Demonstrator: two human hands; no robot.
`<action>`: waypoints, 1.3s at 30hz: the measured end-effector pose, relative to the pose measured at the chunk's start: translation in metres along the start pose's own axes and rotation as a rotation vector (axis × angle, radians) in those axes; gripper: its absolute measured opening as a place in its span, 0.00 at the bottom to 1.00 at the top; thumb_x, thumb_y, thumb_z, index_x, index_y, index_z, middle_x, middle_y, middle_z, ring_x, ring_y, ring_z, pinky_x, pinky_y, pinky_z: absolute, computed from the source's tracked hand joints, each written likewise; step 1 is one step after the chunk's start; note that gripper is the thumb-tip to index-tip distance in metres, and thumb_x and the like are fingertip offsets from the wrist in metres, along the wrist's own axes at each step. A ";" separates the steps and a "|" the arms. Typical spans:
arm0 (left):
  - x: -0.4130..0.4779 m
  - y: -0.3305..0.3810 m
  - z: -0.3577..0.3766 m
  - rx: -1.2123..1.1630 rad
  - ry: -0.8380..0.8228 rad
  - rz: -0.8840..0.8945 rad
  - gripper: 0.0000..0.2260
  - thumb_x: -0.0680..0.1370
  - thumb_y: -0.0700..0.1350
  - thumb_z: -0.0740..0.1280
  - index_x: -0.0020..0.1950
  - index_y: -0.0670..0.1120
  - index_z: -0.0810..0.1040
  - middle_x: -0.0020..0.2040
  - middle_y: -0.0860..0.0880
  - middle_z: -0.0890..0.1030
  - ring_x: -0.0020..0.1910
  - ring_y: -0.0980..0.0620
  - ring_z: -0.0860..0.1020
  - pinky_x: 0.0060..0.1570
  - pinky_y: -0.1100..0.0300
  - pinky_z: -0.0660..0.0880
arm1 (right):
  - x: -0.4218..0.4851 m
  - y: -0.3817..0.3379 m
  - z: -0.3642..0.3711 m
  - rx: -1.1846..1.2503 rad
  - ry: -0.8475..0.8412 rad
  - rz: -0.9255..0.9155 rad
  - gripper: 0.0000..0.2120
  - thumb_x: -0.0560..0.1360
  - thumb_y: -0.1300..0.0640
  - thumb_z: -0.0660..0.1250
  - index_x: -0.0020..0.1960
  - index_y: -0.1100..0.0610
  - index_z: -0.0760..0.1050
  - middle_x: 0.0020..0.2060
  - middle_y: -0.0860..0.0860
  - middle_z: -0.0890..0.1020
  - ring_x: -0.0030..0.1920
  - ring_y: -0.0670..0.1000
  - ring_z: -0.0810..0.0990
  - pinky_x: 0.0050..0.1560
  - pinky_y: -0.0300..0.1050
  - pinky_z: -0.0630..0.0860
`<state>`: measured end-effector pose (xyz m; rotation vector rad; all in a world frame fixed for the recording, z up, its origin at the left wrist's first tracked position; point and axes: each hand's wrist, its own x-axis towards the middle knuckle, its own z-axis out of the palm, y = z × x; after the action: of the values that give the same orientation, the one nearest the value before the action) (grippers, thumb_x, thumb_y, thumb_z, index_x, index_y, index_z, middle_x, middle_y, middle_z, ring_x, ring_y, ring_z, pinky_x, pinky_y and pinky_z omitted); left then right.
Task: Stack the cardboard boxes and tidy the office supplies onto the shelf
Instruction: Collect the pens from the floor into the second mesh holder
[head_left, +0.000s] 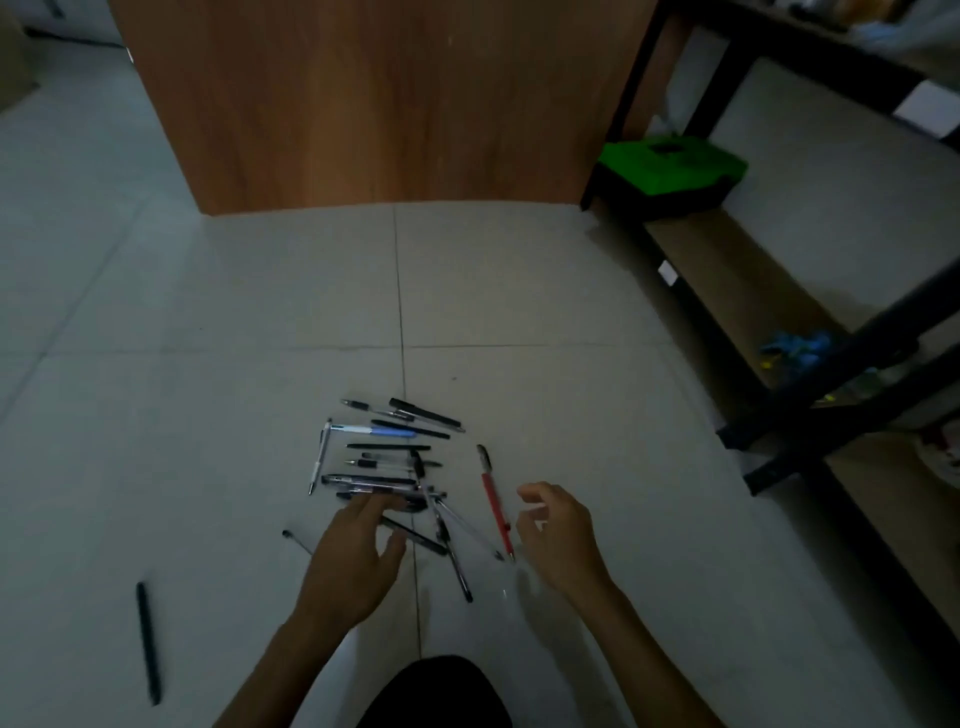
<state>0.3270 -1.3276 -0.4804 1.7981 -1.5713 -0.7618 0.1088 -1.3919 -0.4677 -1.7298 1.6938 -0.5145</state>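
The picture is dim and soft, so no writing on any pen can be read, and a small white label (667, 273) on the shelf (727, 270) edge is too blurred to make out. A dark shape (434, 691) at the bottom edge is cut off.

A loose pile of pens (384, 457) lies on the tiled floor (208, 312). A red pen (493, 506) lies just beside the pile, and one dark pen (148, 642) lies well apart at the lower left.

The left hand (358, 551) rests straight fingers on the near edge of the pile and partly hides a black pen; its grip is wide. The right hand (561, 535) hovers near the red pen with fingers loosely curled, its grip holding nothing that shows.

On the shelf's lower board stands a green and black box (670, 166), its contents hidden. A blurred blue thing (795, 348) lies nearer, half behind a black bar.
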 end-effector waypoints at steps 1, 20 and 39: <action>0.007 -0.014 0.007 0.020 0.018 -0.032 0.12 0.74 0.48 0.63 0.57 0.50 0.76 0.53 0.52 0.76 0.52 0.50 0.75 0.50 0.59 0.69 | 0.015 0.008 0.013 -0.021 -0.016 0.025 0.12 0.77 0.63 0.62 0.60 0.59 0.75 0.56 0.52 0.77 0.49 0.46 0.75 0.40 0.23 0.69; 0.063 -0.050 0.116 -0.427 0.050 -0.457 0.07 0.78 0.40 0.65 0.55 0.50 0.75 0.44 0.57 0.78 0.41 0.64 0.77 0.38 0.75 0.71 | 0.083 0.061 0.111 -0.200 -0.159 0.186 0.03 0.74 0.58 0.68 0.42 0.55 0.79 0.41 0.52 0.82 0.40 0.48 0.82 0.43 0.40 0.79; 0.067 -0.061 0.102 -1.151 0.144 -0.847 0.06 0.80 0.40 0.60 0.51 0.41 0.75 0.44 0.42 0.81 0.42 0.47 0.80 0.38 0.54 0.79 | 0.112 0.070 0.121 -0.147 -0.085 0.188 0.06 0.74 0.66 0.64 0.50 0.64 0.77 0.45 0.55 0.80 0.40 0.46 0.78 0.40 0.33 0.75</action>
<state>0.2963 -1.3967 -0.5940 1.4341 -0.0272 -1.4558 0.1501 -1.4770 -0.6199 -1.6461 1.8484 -0.2335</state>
